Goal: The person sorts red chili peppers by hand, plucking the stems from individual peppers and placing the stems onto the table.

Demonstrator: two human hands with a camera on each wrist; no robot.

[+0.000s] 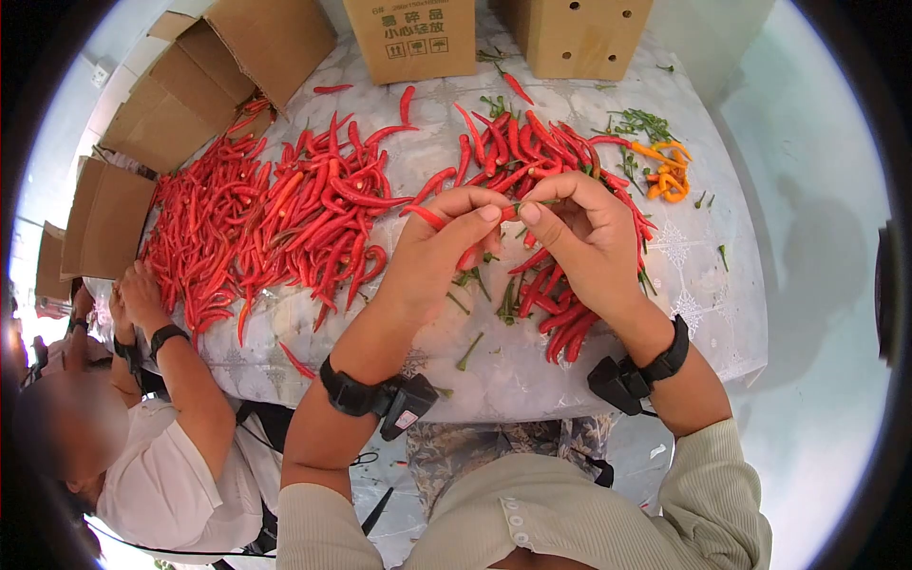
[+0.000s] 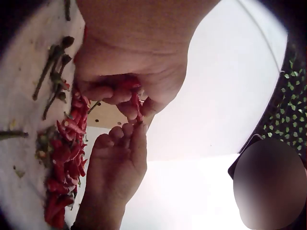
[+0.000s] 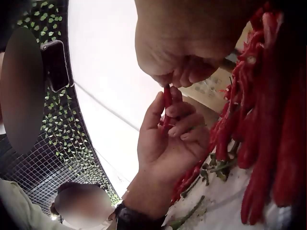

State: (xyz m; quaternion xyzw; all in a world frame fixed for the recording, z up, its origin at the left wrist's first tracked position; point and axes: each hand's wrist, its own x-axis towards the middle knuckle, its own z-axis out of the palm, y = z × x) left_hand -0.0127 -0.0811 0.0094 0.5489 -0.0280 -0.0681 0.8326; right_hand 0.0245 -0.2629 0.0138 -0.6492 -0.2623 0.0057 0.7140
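Over the table, my left hand (image 1: 425,255) curls its fingers around a red chili pepper (image 1: 509,213), thumb and forefinger pinching it near the stem end. More red pepper shows behind that hand's knuckles and in its palm. My right hand (image 1: 600,249) pinches the green stem end between thumb and forefinger, its fingertips right against the left ones. In the right wrist view the chili (image 3: 168,98) stands upright between the two hands. Below the hands lie loose green stems (image 1: 470,350) and a heap of red chilies (image 1: 570,328).
A large pile of red chilies (image 1: 285,214) covers the table's left half. Orange chilies (image 1: 671,176) and green stems (image 1: 643,123) lie at the right. Cardboard boxes (image 1: 408,43) stand along the back and left. Another person (image 1: 180,446) works at the left edge.
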